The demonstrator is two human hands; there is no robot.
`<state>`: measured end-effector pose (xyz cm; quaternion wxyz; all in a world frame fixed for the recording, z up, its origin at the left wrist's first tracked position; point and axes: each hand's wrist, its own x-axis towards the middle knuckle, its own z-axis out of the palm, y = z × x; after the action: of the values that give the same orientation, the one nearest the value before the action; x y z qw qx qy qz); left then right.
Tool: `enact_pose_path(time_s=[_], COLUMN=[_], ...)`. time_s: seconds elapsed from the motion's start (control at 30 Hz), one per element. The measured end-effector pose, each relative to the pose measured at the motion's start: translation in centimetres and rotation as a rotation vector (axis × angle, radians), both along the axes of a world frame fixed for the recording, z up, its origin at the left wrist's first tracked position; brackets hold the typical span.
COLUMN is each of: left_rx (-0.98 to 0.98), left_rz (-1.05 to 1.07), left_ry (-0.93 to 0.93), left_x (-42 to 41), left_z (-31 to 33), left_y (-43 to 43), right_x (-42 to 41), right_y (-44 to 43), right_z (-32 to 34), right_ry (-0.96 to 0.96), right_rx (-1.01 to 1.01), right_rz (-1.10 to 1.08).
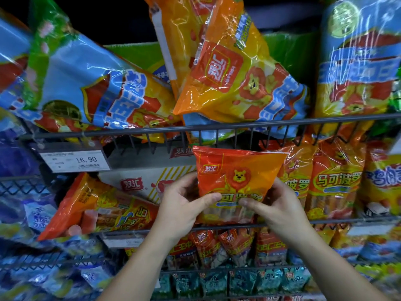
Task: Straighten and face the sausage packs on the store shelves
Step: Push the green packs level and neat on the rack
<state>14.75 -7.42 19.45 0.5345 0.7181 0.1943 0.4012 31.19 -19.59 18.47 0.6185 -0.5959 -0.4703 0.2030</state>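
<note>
Both hands hold one orange-red sausage pack (pixel 238 170) upright at the front edge of the middle shelf (pixel 338 220), its lion face and label turned outward. The left hand (pixel 184 205) grips the pack's left side, thumb curled across the front and fingers behind. The right hand (pixel 275 205) grips the right side the same way, and the two thumbs almost meet over the label. The pack's top reaches just under the wire front rail (pixel 130 132) of the upper shelf. Just to its right stand upright packs (pixel 334 183) of the same kind, faces forward and close together. Toward the left end of the middle shelf a fallen pack (pixel 97 209) lies tilted on its side, its lower corner past the front edge, with a white carton (pixel 149 183) behind it. On the upper shelf a large orange pack (pixel 236 68) sits askew beside a slanted blue pack (pixel 86 83), and a price tag (pixel 74 160) reading 16.90 hangs from the rail at the left
</note>
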Motion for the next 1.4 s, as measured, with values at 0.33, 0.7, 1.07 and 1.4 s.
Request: enact_pose_path(time_s=[0.33,0.7,1.07,1.4], left_rx=[0.086,0.279,0.298,0.155], left_rz=[0.042,0.241,0.198,0.191], left_ry=[0.18,0.427,0.459,0.282], left_x=[-1.9,-2.5,-1.7,1.3], left_z=[-2.2,-2.5,-2.4,-2.8], left_y=[1.8,1.8,1.9,0.1], right_x=[0.7,0.0,-0.2,-1.8], right_y=[-1.4,-1.0,1.1,1.1], right_z=[-1.0,-0.7,-2.1,-2.8], right_ry=[0.097,-0.031,-0.354,-0.436], right_rx=[0.014,-0.039,-0.255,-0.239], right_rz=[-0.15,-0.172,-0.28,-0.401])
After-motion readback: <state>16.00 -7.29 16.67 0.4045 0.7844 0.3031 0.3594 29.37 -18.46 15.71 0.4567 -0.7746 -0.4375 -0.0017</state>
